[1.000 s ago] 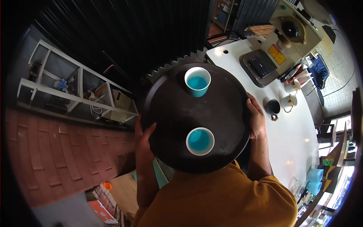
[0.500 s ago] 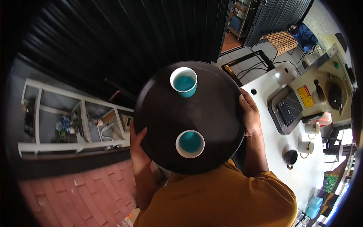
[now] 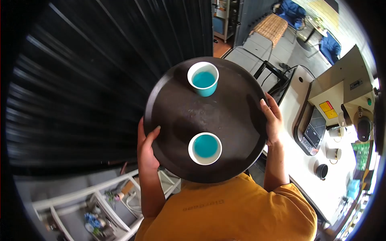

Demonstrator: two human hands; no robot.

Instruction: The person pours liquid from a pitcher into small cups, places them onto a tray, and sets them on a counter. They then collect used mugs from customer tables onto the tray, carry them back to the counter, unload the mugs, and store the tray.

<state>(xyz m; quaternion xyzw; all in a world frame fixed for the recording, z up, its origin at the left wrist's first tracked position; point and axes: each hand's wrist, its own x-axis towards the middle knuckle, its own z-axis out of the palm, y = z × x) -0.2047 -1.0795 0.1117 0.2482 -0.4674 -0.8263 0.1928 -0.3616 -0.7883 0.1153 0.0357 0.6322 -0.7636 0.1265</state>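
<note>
A round dark brown serving tray is held level in front of my chest. My left hand grips its left rim, thumb on top and the fingers hidden beneath. On the right rim my right hand has the same kind of hold, with its thumb over the edge. Two white cups of blue liquid stand upright on the tray: the far cup near the far rim and the near cup toward my body. Neither hand touches a cup.
To the right runs a white counter with a black scale, a beige machine, pale mugs and a black cup. A dark corrugated wall fills the left. A white shelf stands lower left; a wicker seat is beyond.
My body has turned to the right, so the shelf has swung to the lower left and more of the seating area shows. Both hands still hold the tray, and the cups stay upright on it.
</note>
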